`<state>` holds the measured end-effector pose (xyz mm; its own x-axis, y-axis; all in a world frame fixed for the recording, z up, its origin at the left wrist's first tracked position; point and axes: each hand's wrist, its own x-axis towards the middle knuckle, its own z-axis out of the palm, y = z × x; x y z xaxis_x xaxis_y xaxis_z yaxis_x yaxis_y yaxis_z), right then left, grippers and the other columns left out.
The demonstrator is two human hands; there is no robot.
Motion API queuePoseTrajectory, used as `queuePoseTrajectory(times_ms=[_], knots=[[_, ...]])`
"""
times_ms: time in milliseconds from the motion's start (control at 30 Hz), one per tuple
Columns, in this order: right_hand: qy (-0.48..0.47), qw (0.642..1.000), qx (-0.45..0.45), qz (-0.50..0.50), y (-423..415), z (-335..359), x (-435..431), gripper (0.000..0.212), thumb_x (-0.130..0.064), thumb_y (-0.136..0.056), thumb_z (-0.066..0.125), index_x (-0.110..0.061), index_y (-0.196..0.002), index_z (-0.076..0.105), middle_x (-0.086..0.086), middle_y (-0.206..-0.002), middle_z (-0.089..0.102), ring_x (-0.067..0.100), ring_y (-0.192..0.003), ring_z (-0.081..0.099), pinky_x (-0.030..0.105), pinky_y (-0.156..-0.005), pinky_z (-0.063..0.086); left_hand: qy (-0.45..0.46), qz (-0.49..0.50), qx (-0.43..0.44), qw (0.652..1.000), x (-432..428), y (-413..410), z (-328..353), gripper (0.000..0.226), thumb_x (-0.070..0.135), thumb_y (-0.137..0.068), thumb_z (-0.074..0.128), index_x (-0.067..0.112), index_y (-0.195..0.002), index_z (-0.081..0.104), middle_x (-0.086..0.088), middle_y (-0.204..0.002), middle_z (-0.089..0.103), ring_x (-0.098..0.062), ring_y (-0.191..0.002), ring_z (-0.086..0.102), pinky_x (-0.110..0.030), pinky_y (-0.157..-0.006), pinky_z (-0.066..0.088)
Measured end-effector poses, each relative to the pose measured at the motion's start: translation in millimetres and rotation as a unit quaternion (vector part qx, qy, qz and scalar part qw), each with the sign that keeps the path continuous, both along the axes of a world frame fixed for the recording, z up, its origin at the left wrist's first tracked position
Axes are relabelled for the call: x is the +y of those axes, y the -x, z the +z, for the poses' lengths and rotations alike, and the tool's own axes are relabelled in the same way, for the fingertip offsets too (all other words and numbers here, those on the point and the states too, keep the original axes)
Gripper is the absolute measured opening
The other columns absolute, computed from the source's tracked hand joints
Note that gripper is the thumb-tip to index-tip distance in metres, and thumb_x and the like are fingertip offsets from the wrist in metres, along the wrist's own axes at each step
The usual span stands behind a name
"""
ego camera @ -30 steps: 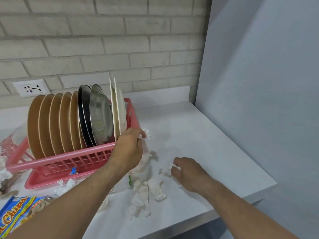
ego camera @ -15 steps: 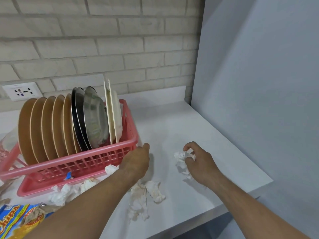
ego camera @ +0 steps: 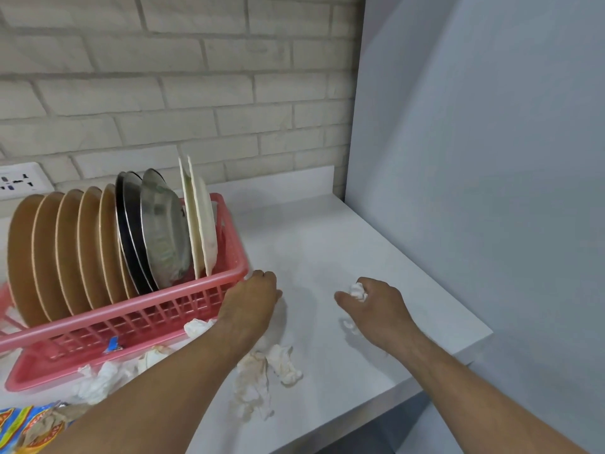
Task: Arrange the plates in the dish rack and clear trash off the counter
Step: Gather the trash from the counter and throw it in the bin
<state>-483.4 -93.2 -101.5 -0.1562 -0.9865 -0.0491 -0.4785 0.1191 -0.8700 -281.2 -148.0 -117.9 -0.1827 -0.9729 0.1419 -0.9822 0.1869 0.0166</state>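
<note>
A pink dish rack [ego camera: 131,322] stands on the white counter [ego camera: 327,244]. Upright in it are several brown plates [ego camera: 49,257], dark and steel plates [ego camera: 157,231] and two white plates [ego camera: 199,224]. My left hand [ego camera: 252,303] rests knuckles-up on the counter at the rack's right front corner, its fingers curled down and hiding what is under them. Over the counter to the right, my right hand [ego camera: 376,309] is closed on a crumpled white tissue [ego camera: 358,291]. More crumpled, stained tissues [ego camera: 258,378] lie under my left forearm.
Other tissue wads lie against the rack's front [ego camera: 196,326] and at its left front [ego camera: 98,385]. A chips bag [ego camera: 19,424] sits at the lower left. A grey panel [ego camera: 491,191] walls the counter's right side. The counter's front edge [ego camera: 360,414] is close.
My left hand let go of the white plates and came down to the counter by the rack's corner. My right hand picked the tissue off the counter and closed around it.
</note>
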Motion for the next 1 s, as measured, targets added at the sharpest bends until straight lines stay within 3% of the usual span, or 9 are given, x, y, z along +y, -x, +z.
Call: queuePoseTrajectory(times_ms=[133,300,467,533,600,700,800,900,1000], knots=[[0.005,1.0,0.025,0.018,-10.9,8.3,2.8,0.017,-0.009,-0.085,0.05,-0.014,-0.073,0.04,0.0,-0.071,0.055,0.005,-0.051,0.055,0.011,-0.043,0.036,0.0,-0.018,0.11,0.994,8.7,-5.4,15.6,0.014,0.024,-0.093,0.055,0.012,-0.098,0.051,-0.006,-0.103,0.052,-0.024,-0.089,0.056,-0.029,-0.069,0.04],[0.0,0.999,0.018,0.035,-27.9,18.4,10.6,0.022,-0.004,-0.091,0.041,-0.023,-0.094,0.053,0.005,-0.087,0.07,0.015,-0.056,0.052,0.016,-0.045,0.04,0.006,-0.017,0.222,0.975,19.0,-25.7,37.9,0.01,0.012,-0.092,0.053,0.015,-0.084,0.049,-0.005,-0.077,0.063,-0.021,-0.067,0.062,-0.042,-0.063,0.056],[0.022,0.999,0.002,0.029,-52.3,21.9,18.7,0.029,-0.014,-0.099,0.047,-0.036,-0.103,0.066,-0.002,-0.087,0.068,0.007,-0.064,0.058,0.01,-0.052,0.043,0.009,-0.038,0.39,0.92,33.6,-47.6,54.8,0.015,0.016,-0.098,0.047,0.026,-0.104,0.055,-0.004,-0.088,0.065,-0.022,-0.066,0.064,-0.039,-0.059,0.057],[0.035,0.999,0.009,0.016,-63.6,21.3,22.8,0.012,-0.03,-0.095,0.059,-0.034,-0.1,0.069,-0.009,-0.093,0.067,0.0,-0.078,0.06,0.01,-0.063,0.044,0.04,-0.049,0.387,0.92,40.7,-56.4,58.8,0.009,0.026,-0.096,0.052,0.024,-0.096,0.06,0.002,-0.091,0.062,-0.019,-0.077,0.062,-0.028,-0.062,0.048],[0.022,0.999,-0.007,0.023,-73.9,21.4,30.5,0.028,-0.046,-0.081,0.074,-0.035,-0.106,0.067,-0.014,-0.1,0.064,-0.002,-0.093,0.059,0.016,-0.073,0.044,0.041,-0.045,0.379,0.923,47.3,-65.3,58.6,0.017,0.038,-0.086,0.066,0.024,-0.094,0.063,0.007,-0.096,0.055,-0.012,-0.087,0.055,-0.014,-0.061,0.036],[-0.005,0.999,-0.035,0.037,-82.6,20.0,41.6,0.045,-0.029,-0.071,0.086,-0.034,-0.109,0.063,-0.01,-0.099,0.059,0.005,-0.093,0.06,0.021,-0.073,0.046,0.017,-0.037,0.39,0.92,54.2,-75.4,49.6,0.02,0.024,-0.081,0.075,0.022,-0.097,0.063,0.007,-0.105,0.05,-0.006,-0.088,0.051,-0.008,-0.055,0.042],[0.003,0.999,-0.039,0.016,-85.0,18.2,51.2,0.033,-0.002,-0.075,0.07,-0.028,-0.095,0.064,-0.003,-0.087,0.06,0.013,-0.071,0.06,0.019,-0.058,0.046,0.007,-0.045,0.382,0.923,62.0,-81.7,40.7,0.019,0.009,-0.088,0.061,0.023,-0.101,0.065,0.008,-0.114,0.053,-0.006,-0.091,0.056,-0.008,-0.061,0.044],[0.006,0.996,-0.091,0.016,-82.2,18.8,62.2,0.018,-0.003,-0.083,0.054,-0.02,-0.084,0.061,0.004,-0.081,0.06,0.023,-0.071,0.066,0.031,-0.063,0.055,-0.026,-0.052,0.373,0.926,73.8,-83.9,36.3,0.027,0.013,-0.094,0.047,0.023,-0.114,0.061,0.002,-0.108,0.061,-0.006,-0.073,0.06,-0.014,-0.047,0.038],[-0.013,0.984,-0.171,0.037,-77.1,23.2,76.5,0.018,-0.003,-0.09,0.046,-0.014,-0.085,0.059,0.008,-0.082,0.055,0.026,-0.062,0.06,0.038,-0.061,0.059,-0.036,-0.057,0.395,0.916,90.7,-77.8,39.5,0.02,0.018,-0.098,0.044,0.025,-0.109,0.06,0.003,-0.105,0.059,-0.007,-0.067,0.066,-0.024,-0.053,0.053]])
